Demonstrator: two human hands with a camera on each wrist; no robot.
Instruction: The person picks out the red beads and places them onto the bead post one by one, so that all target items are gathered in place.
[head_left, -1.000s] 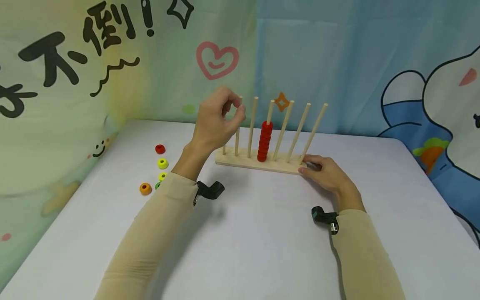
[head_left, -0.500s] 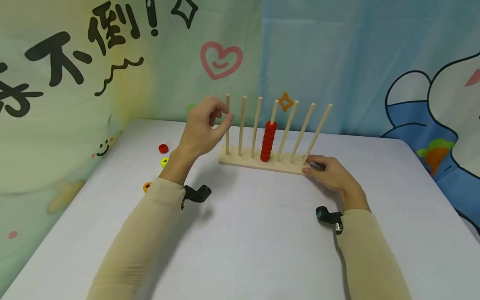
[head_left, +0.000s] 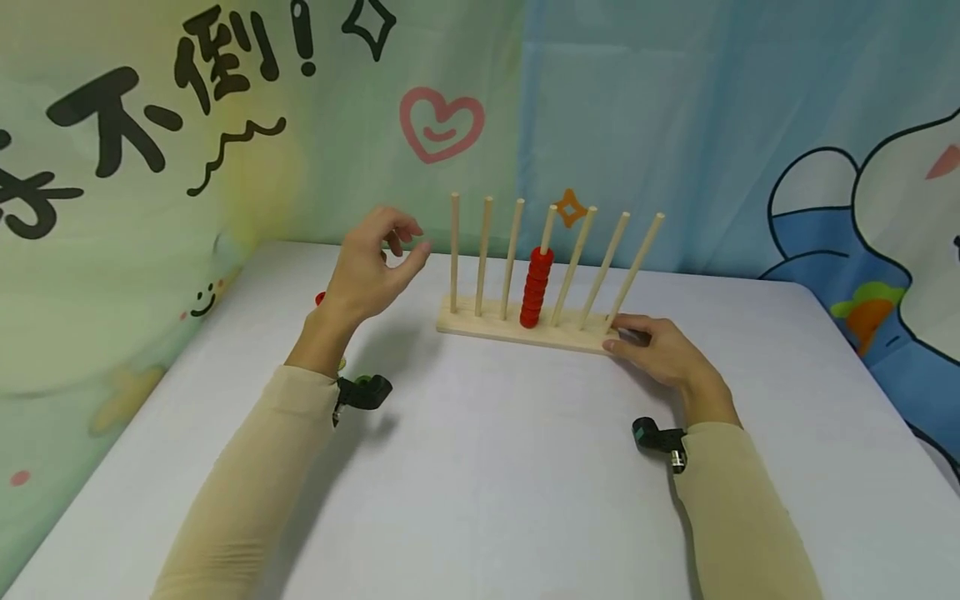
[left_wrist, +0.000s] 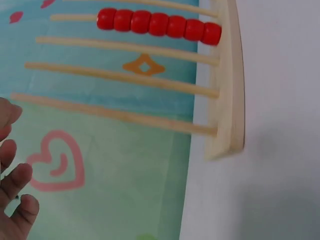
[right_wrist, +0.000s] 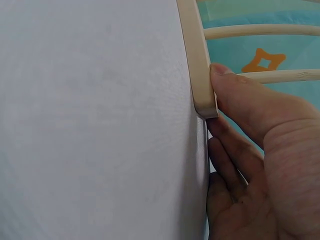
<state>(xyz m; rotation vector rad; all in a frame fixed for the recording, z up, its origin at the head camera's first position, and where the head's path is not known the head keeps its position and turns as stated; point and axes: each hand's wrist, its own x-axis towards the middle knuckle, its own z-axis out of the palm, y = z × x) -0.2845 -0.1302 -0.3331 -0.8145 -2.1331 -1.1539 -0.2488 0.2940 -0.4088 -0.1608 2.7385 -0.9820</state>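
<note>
A wooden bead stand [head_left: 495, 331] with several upright pegs stands toward the back of the table. One peg carries a stack of red beads [head_left: 536, 287], also seen as a red row [left_wrist: 159, 24] in the left wrist view; the other pegs are bare. My left hand [head_left: 375, 265] is in the air to the left of the stand, fingers loosely bent and apart, with nothing between them. At the stand's right end, my right hand [head_left: 660, 354] grips the base [right_wrist: 200, 75] between thumb and fingers. Part of those fingers is hidden behind the base.
A loose red bead [head_left: 320, 297] lies beyond my left wrist, mostly covered by it. Bits of a yellow bead [head_left: 342, 364] and a green bead [head_left: 363, 379] show around the wrist camera. A printed cloth [head_left: 637, 108] hangs behind the white table [head_left: 510, 483].
My left hand has moved left and lower, away from the pegs, and its fingers have spread. It now covers most of the loose beads. My right hand keeps its grip on the stand.
</note>
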